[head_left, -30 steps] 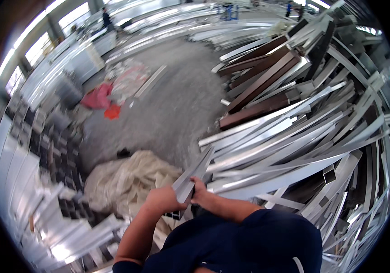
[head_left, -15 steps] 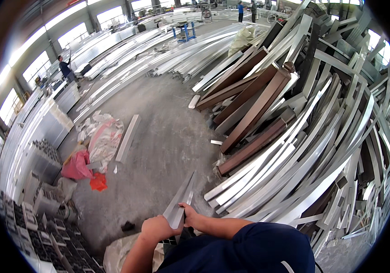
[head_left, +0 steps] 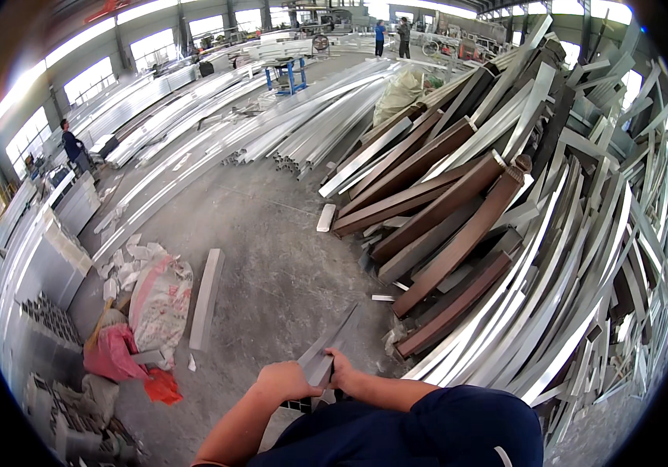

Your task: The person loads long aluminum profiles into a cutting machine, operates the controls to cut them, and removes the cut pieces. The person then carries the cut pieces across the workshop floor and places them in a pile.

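Both my hands grip a long grey metal profile point(head_left: 337, 333) low in the middle of the view, its far end pointing ahead over the concrete floor. My left hand point(head_left: 282, 381) is wrapped round its near left side. Close by on the right, my right hand point(head_left: 341, 371) has its fingers closed on the same length. A lengthwise edge splits the profile into lighter and darker faces; whether it is one piece or two laid together, I cannot tell. My body and hands hide its near end.
A large heap of silver and brown metal lengths point(head_left: 458, 253) leans along the right. On the left lie a whitish sack point(head_left: 161, 303), a pink bag point(head_left: 113, 354) and a loose bar point(head_left: 207, 300). Stacked profiles point(head_left: 38, 268) stand further left. Distant people include one point(head_left: 75, 148) at the left.
My view has tilted up and turned slightly right, so the floor items sit lower in it. Both hands keep their hold on the profile.
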`<state>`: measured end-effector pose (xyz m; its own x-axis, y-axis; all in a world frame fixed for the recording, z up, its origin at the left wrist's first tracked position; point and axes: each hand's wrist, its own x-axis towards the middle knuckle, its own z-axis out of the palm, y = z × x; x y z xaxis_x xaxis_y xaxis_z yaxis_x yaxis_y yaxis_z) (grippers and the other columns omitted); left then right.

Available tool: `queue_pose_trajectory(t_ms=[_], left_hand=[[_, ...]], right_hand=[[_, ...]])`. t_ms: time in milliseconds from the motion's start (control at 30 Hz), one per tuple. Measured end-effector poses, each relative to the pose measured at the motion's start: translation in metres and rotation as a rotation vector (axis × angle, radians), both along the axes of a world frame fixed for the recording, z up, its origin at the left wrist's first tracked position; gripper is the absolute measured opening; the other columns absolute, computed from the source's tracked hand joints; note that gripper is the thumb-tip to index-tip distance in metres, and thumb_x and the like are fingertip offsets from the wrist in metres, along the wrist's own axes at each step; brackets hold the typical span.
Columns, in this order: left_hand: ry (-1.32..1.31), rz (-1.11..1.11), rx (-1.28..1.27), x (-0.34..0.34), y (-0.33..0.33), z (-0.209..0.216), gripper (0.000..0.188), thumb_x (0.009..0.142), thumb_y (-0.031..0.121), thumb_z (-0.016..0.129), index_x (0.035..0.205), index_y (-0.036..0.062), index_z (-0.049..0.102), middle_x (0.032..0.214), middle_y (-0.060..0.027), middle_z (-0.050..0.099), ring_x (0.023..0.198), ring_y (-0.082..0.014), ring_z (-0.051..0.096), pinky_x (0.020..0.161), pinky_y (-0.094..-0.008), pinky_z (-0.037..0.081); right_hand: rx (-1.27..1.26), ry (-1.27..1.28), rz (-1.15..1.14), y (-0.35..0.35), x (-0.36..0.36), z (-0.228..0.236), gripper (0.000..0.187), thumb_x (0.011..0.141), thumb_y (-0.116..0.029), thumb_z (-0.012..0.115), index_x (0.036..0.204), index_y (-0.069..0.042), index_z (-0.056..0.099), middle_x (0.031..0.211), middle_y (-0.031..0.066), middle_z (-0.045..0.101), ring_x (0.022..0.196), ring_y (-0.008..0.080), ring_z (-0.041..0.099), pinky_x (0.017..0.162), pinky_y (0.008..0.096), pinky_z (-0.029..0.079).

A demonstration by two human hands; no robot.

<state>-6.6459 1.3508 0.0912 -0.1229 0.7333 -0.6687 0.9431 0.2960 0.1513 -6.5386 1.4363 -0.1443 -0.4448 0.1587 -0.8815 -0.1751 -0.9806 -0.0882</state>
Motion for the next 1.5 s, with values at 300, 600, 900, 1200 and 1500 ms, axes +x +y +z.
queue_pose_trajectory(t_ms=[300,600,900,1200,1500], left_hand=[[0.024,-0.189,0.036,-0.166,0.204,-0.019,0.082,0.067,0.071,0.066,0.102,-0.0031,0.072,0.098,-0.0184,0.073,0.092,-0.0321,0.071,0.081,-0.039,0.056],[0.088,-0.121,-0.076,-0.303,0.42,-0.001,0.077,0.068,0.071,0.065,0.1,0.002,0.075,0.097,-0.018,0.073,0.091,-0.0314,0.072,0.081,-0.039,0.057],[0.053,-0.148,0.029,-0.436,0.604,-0.006,0.074,0.068,0.067,0.067,0.1,0.0004,0.074,0.099,-0.0162,0.073,0.092,-0.031,0.072,0.081,-0.0391,0.056],[-0.04,-0.378,0.027,-0.56,0.811,0.014,0.069,0.07,0.065,0.066,0.095,0.0009,0.074,0.095,-0.0146,0.073,0.088,-0.0292,0.072,0.078,-0.0379,0.056],[0.03,-0.517,-0.001,-0.628,1.022,0.003,0.069,0.071,0.064,0.066,0.096,0.0,0.074,0.096,-0.0158,0.073,0.09,-0.0306,0.071,0.081,-0.0387,0.056]], right_hand=[[-0.021,0.066,-0.119,0.181,-0.158,-0.014,0.053,0.083,-0.044,0.063,0.125,-0.012,0.058,0.128,0.01,0.062,0.117,0.0308,0.058,0.102,0.0509,0.044],[-0.072,0.224,-0.065,0.388,-0.315,-0.026,0.053,0.082,-0.046,0.063,0.121,-0.011,0.061,0.128,0.0103,0.064,0.118,0.0309,0.059,0.103,0.0467,0.044],[0.042,0.114,-0.143,0.583,-0.442,-0.018,0.057,0.084,-0.044,0.061,0.129,-0.009,0.056,0.134,0.0166,0.059,0.12,0.0383,0.056,0.106,0.0582,0.04],[0.106,0.088,-0.36,0.766,-0.54,0.017,0.057,0.086,-0.044,0.059,0.131,-0.009,0.055,0.135,0.0152,0.058,0.122,0.0355,0.056,0.107,0.0558,0.04],[-0.001,0.146,-0.489,0.952,-0.613,0.005,0.054,0.087,-0.04,0.059,0.129,-0.006,0.056,0.135,0.0138,0.059,0.122,0.0348,0.056,0.109,0.0517,0.039]])
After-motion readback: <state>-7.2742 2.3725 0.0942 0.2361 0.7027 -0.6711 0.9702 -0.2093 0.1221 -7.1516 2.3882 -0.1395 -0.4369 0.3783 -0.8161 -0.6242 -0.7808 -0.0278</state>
